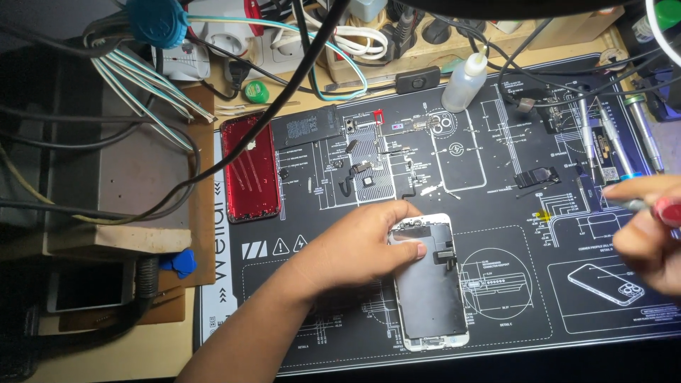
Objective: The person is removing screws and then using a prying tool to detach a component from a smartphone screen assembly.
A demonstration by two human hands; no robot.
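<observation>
My left hand (365,245) rests on the upper left edge of a white-framed phone screen assembly (431,298) that lies face down on the black repair mat (496,234), fingers pressing it flat. My right hand (649,237) is at the right edge, gripping a thin tool with a red handle (667,211) between thumb and fingers. Small phone parts and screws (369,170) lie spread on the mat above the screen. A red phone back housing (250,169) sits at the mat's left, with a black battery (306,126) beside it.
A clear squeeze bottle (464,84) stands at the mat's top edge. Several screwdrivers (610,142) lie at the upper right. Cables and a power strip (269,42) crowd the back. Blue picks (183,262) lie left of the mat on a wooden board.
</observation>
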